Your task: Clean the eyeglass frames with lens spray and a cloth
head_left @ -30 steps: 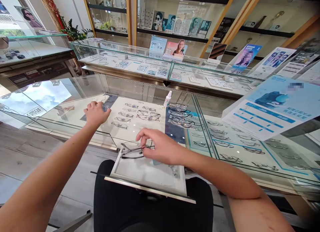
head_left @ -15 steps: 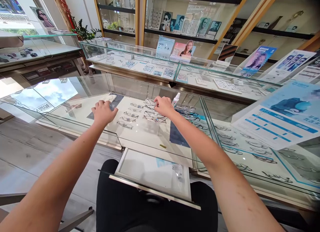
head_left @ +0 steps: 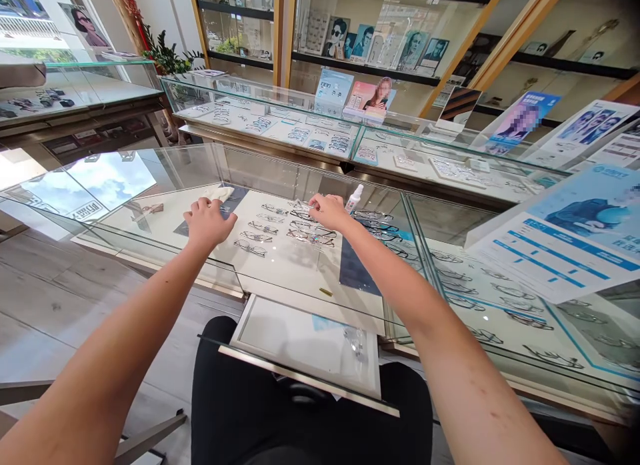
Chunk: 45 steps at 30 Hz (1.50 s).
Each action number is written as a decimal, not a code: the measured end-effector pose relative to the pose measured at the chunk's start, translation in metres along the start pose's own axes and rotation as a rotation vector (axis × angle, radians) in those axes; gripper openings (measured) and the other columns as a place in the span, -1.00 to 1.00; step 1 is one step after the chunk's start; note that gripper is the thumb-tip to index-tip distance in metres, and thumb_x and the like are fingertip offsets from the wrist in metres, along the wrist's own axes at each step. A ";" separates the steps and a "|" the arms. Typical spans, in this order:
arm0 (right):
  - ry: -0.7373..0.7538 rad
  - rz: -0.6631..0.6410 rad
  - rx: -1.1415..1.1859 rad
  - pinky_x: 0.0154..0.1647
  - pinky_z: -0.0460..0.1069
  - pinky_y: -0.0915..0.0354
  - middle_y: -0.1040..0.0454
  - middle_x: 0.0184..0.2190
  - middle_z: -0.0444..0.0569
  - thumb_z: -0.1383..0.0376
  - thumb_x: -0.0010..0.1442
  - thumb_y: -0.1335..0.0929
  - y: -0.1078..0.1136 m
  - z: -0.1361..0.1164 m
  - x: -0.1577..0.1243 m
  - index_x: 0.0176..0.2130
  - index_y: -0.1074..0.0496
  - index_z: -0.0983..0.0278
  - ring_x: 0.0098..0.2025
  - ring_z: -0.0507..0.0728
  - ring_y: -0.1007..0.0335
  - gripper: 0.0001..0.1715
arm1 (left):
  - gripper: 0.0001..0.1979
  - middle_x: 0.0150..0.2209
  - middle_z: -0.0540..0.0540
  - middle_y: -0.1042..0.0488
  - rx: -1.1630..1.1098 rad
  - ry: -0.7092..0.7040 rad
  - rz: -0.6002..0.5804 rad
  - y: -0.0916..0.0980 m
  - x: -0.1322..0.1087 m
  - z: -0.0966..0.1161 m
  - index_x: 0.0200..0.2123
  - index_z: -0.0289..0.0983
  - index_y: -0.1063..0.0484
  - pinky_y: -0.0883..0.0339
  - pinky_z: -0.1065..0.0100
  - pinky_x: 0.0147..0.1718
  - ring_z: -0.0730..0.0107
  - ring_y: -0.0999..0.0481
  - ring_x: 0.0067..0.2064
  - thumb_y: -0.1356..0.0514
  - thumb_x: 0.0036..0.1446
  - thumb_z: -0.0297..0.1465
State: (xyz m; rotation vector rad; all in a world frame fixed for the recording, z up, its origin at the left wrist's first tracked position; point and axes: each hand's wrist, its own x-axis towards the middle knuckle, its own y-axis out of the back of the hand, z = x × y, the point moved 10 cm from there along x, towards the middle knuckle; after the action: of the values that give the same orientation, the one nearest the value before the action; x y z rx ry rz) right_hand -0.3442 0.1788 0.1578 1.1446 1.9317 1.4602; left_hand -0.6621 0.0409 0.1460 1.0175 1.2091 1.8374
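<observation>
My right hand (head_left: 330, 211) is over the glass counter, its fingers closed on a thin-framed pair of eyeglasses (head_left: 299, 205) at the far end of a column. Nearer to me in that column lie several more eyeglasses (head_left: 311, 237). To the left is a second column of eyeglasses (head_left: 250, 249). My left hand (head_left: 207, 221) is held palm down left of both columns, its fingers spread and curved, with nothing visible in it. Just beyond it lies a pale cloth (head_left: 220, 193) on a dark mat. A white spray bottle (head_left: 354, 198) stands behind my right wrist.
A pulled-out drawer (head_left: 295, 345) sits above my lap, with a clear plastic packet (head_left: 354, 341) inside. More eyeglasses (head_left: 385, 231) lie right of my right wrist. A poster stand (head_left: 565, 231) rises on the right. Another glass showcase (head_left: 260, 111) runs behind the counter.
The eyeglasses at my right fingers sit slightly lower, closer to the column. Both hands stay nearly in place; the whole view has shifted a little.
</observation>
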 end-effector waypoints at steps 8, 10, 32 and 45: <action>-0.055 -0.003 0.053 0.41 0.18 -0.12 -0.73 -0.23 -0.06 0.43 0.39 -0.18 0.003 0.013 0.015 0.03 -0.52 0.17 0.04 0.22 -0.57 -0.58 | -0.24 0.40 -0.55 -0.31 0.020 0.009 -0.010 0.000 0.000 0.000 0.40 -0.33 -0.41 -0.15 -0.30 0.36 -0.43 -0.24 0.44 0.01 0.31 -0.01; -0.071 -0.005 0.057 0.39 0.18 -0.14 -0.73 -0.23 -0.06 0.46 0.33 -0.22 0.004 0.015 0.017 0.02 -0.52 0.18 0.00 0.21 -0.58 -0.59 | -0.25 0.39 -0.55 -0.32 0.019 0.008 -0.004 0.000 0.000 -0.001 0.39 -0.33 -0.42 -0.16 -0.30 0.35 -0.43 -0.24 0.43 0.00 0.31 -0.01; 0.686 0.142 0.044 -0.03 0.11 -0.18 -0.62 -0.09 0.05 0.51 0.44 -0.22 0.030 -0.232 -0.172 0.04 -0.45 0.26 -0.15 0.21 -0.47 -0.67 | -0.27 0.39 -0.51 -0.33 0.044 0.023 -0.002 -0.002 0.002 -0.005 0.40 -0.32 -0.43 -0.18 -0.28 0.36 -0.40 -0.27 0.42 -0.01 0.32 -0.05; 0.306 -0.416 0.046 -0.13 0.04 -0.32 -0.64 -0.01 -0.03 0.39 0.53 -0.23 -0.176 -0.141 -0.172 0.06 -0.50 0.17 -0.15 0.15 -0.51 -0.69 | -0.24 0.36 -0.60 -0.33 0.057 0.088 0.042 0.006 -0.002 -0.006 0.34 -0.43 -0.47 -0.14 -0.29 0.39 -0.48 -0.26 0.41 -0.04 0.30 -0.01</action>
State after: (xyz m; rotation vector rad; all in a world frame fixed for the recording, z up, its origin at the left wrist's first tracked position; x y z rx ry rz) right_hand -0.4174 -0.0573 0.0194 0.5065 2.2486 1.4209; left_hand -0.6672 0.0347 0.1496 1.0089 1.3082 1.9073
